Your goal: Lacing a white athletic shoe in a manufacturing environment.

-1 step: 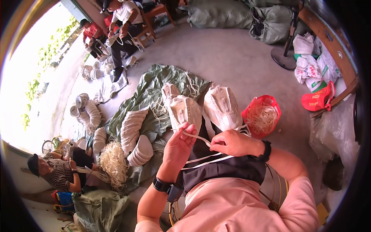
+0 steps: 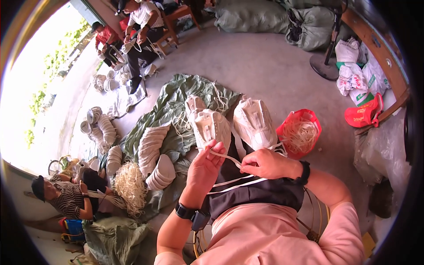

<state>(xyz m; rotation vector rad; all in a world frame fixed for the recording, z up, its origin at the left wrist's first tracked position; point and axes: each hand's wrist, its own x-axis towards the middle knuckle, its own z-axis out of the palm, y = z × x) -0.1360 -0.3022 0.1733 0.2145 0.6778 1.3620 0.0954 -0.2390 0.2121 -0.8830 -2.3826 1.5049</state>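
Two white sneakers lie on my lap, a left one [image 2: 211, 126] and a right one [image 2: 255, 121], toes pointing away from me. A flat white shoelace [image 2: 229, 159] runs from the left sneaker across my dark apron [image 2: 251, 192]. My left hand [image 2: 206, 167] grips the lace just below the left sneaker's heel. My right hand [image 2: 267, 163] pinches the same lace a little to the right, below the other sneaker. A black band sits on each wrist.
A red bag of white laces [image 2: 300, 131] stands to my right. A green tarp [image 2: 176, 106] ahead carries stacks of white shoe parts [image 2: 152, 145] and a lace bundle [image 2: 130, 185]. People sit at lower left [image 2: 62, 196] and upper left [image 2: 141, 20]. Sacks [image 2: 309, 24] and a fan base [image 2: 324, 66] are behind.
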